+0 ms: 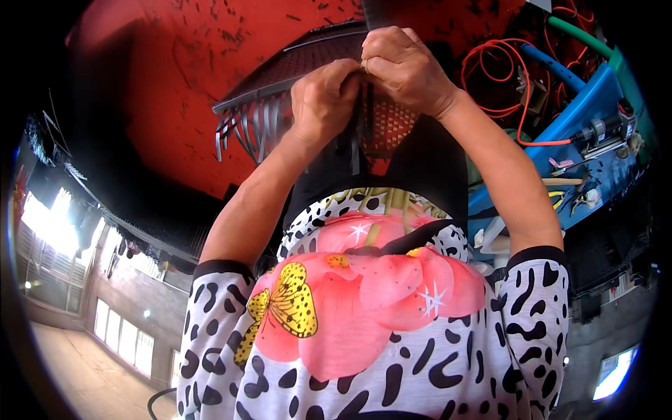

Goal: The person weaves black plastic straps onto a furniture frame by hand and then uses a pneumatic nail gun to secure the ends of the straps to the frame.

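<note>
Left hand [320, 103] closed, thumb and fingertips pinched up against the right hand [408, 70], also closed. We can't tell what's between the 2; fingers hide it.

Handling, our read: woven panel [318, 63] is light, springy, fairly slick. Loose strips [245, 129] on its left look thin, bendy, easy to kink, so we wouldn't lift by those. We'd take 1 hand to the straight gray edge [255, 96] at left, 1 to the woven body.

Looks: left, gray-black fringe dangling off that edge; middle, dark tight weave; right, open lattice [392, 126] with red-orange showing through. Panel is behind and below both hands, over the red surface [168, 126]. Further right we've got an orange hose [498, 112], then a blue tray [595, 87].
</note>
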A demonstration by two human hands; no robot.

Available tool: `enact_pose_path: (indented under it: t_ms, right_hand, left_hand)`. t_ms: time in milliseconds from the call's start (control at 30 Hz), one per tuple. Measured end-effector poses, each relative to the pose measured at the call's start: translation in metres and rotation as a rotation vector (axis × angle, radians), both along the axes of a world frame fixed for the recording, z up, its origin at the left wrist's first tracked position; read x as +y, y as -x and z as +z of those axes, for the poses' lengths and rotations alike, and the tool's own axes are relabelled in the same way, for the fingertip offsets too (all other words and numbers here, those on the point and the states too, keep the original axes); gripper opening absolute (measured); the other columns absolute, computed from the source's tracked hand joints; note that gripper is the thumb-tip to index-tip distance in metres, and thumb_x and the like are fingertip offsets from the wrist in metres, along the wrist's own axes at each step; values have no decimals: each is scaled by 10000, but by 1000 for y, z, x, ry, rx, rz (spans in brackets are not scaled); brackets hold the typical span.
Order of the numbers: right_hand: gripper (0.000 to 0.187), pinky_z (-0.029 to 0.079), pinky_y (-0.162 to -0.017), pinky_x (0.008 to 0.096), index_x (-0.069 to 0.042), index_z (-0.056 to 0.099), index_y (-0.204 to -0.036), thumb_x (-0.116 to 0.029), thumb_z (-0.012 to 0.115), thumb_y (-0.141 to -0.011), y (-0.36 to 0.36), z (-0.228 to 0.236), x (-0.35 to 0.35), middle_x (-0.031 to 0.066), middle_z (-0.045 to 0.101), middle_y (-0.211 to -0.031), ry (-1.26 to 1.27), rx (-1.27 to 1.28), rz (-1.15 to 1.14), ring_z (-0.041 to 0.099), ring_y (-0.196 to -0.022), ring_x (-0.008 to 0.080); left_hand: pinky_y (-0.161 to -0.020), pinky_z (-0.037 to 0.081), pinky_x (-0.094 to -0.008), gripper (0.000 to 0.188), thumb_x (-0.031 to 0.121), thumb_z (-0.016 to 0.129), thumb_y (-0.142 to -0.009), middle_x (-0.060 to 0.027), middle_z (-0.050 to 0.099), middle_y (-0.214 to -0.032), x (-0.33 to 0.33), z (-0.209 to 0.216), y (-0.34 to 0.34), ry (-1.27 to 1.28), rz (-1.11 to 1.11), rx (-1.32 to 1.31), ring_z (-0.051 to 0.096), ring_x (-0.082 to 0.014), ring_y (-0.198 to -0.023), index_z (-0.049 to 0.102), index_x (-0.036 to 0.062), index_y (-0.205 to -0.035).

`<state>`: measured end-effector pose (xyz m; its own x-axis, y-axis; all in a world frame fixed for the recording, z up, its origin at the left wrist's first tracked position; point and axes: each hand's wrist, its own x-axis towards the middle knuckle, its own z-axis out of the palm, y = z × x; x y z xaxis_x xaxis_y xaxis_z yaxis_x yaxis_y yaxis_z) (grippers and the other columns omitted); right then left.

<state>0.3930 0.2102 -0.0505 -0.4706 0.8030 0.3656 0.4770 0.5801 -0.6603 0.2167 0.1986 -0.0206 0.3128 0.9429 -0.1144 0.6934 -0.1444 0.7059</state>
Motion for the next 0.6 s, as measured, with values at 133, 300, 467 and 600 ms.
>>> enact_pose_path:
  t_ms: [133,300,467,600]
  right_hand:
    - [199,420,-813,330,-74,599,-853,-43,651,-664,-1,13,-8,24,577,-955,92,108,-25,544,-989,206]
    - [420,507,-760,300,-54,596,-1044,3,729,-650,7,14,-42,91,583,-984,537,406,-539,607,-877,220]
    - [464,510,-735,284,-58,573,-1091,-40,765,-670,17,6,-49,83,586,-958,813,555,-590,617,-859,183]
    - [463,502,-759,285,-45,574,-1073,-68,780,-660,12,-2,-37,68,603,-952,491,265,-524,618,-876,181]
  left_hand:
    - [-590,488,-394,87,122,609,-766,-109,641,-760,-2,5,1,11,23,-11,621,-314,-693,629,98,-848]
    - [-616,496,-329,122,79,632,-781,-141,642,-781,0,6,4,37,-13,12,640,-304,-706,638,38,-896]
    - [-631,500,-329,141,70,623,-785,-144,647,-809,-1,6,5,72,-16,14,644,-308,-736,644,40,-921]
    - [-646,504,-326,168,61,615,-788,-151,653,-837,1,3,5,55,-33,9,648,-312,-760,651,45,-951]
